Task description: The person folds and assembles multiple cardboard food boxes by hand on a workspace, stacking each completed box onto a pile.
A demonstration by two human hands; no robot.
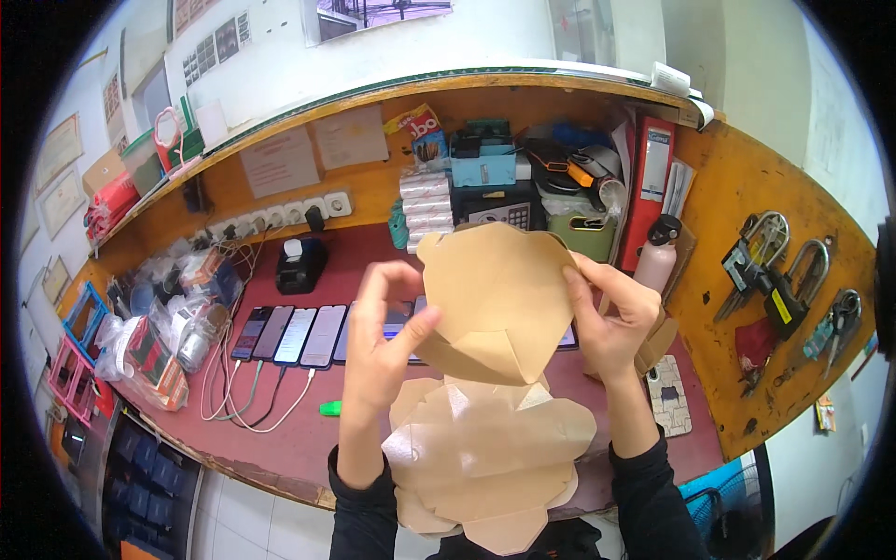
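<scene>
Nearest is a brown kraft carton [495, 289], partly folded and raised above the red-topped counter [266, 448]. At the carton's right rim, the right grip [616, 303] pinches the board between thumb and fingers. At its left edge, the left grip [378, 322] lays its thumb on the board, with the fingers curled beside it; how firmly they close I cannot tell. Below the carton, flat kraft blanks [490, 457] overlap at the counter's near edge. Right of the carton lies a patterned phone case [669, 397]; left of it, charging cables [257, 397] lead to a row of smartphones [296, 336]. Farther left of the carton sit bulging plastic bags [154, 355]. Beyond the carton to the right stand a pink bottle [656, 257] with a black lid and a red binder [653, 177], while padlocks [784, 303] and scissors [847, 313] hang farther right. Directly behind the carton are white-wrapped rolls [427, 201], stacked, and a light-blue box [483, 168]. Behind it to the left runs a white power strip [277, 217].
</scene>
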